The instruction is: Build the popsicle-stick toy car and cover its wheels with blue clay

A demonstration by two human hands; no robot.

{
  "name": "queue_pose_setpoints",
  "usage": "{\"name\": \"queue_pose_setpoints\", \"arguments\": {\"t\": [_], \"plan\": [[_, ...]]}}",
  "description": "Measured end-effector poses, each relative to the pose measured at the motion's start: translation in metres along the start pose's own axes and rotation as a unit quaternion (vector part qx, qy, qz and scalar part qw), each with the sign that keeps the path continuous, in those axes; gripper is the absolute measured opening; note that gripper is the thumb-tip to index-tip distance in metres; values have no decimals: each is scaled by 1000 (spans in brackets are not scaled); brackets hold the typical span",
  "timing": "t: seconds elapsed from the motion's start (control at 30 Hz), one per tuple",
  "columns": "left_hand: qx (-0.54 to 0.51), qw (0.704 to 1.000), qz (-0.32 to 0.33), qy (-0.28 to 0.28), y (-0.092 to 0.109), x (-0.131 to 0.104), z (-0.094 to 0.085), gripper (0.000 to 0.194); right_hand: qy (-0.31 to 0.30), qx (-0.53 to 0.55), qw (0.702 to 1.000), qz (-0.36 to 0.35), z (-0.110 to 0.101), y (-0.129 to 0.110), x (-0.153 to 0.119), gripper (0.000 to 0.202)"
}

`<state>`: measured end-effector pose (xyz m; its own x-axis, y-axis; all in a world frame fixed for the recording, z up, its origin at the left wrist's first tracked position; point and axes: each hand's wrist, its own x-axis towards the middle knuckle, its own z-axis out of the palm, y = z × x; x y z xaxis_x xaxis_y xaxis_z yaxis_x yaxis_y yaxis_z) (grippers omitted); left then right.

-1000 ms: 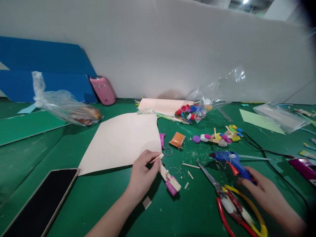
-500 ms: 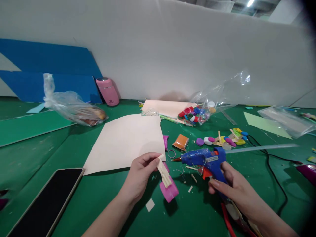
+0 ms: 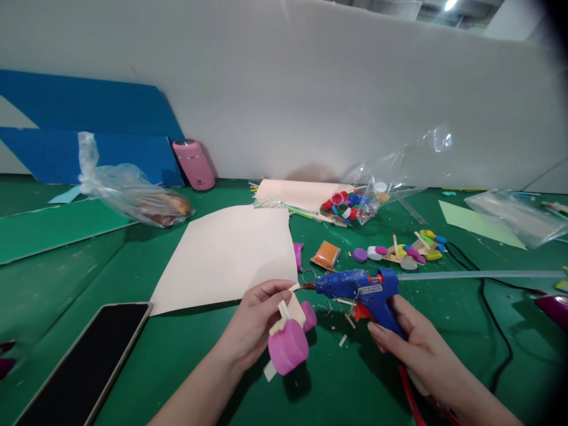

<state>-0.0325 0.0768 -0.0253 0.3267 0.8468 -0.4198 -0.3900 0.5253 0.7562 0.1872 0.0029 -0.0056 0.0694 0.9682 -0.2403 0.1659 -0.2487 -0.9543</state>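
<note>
My left hand (image 3: 255, 319) pinches a small handmade model (image 3: 288, 345) built of pale wooden pieces with pink round parts like bottle caps. My right hand (image 3: 410, 337) is wrapped round the handle of a blue glue gun (image 3: 355, 286) with an orange-red trigger. A long clear glue stick (image 3: 479, 275) sticks out of its back. The gun's nozzle points left and is at the pale upper end of the model, close to my left fingertips; whether it touches cannot be made out.
A cream paper sheet (image 3: 231, 254) lies behind my left hand, a phone (image 3: 84, 361) to the left. An orange packet (image 3: 326, 255), coloured caps and sticks (image 3: 412, 251) lie beyond the gun. Bagged caps (image 3: 346, 204) and a pink flask (image 3: 194, 164) stand farther back. A black cable (image 3: 497, 313) runs at right.
My left hand has turned the model so its larger pink part faces me. My right hand has moved the glue gun slightly left, bringing the nozzle to the model.
</note>
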Motion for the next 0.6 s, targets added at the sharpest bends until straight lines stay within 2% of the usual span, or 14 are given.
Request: {"name": "queue_pose_setpoints", "arguments": {"t": [0.1, 0.27, 0.43, 0.6], "plan": [[-20, 1000, -18, -8, -1, 0, -1, 17, 20, 7, 1000, -2, 4, -5, -2, 20], [-37, 999, -35, -8, -2, 0, -2, 18, 14, -19, 1000, 1, 6, -13, -1, 30], [-44, 999, -19, 24, -3, -1, -6, 19, 21, -32, 999, 1, 0, -10, 0, 36], [-41, 998, -23, 37, 0, -2, -4, 19, 26, -24, 999, -13, 0, -7, -3, 34]]}}
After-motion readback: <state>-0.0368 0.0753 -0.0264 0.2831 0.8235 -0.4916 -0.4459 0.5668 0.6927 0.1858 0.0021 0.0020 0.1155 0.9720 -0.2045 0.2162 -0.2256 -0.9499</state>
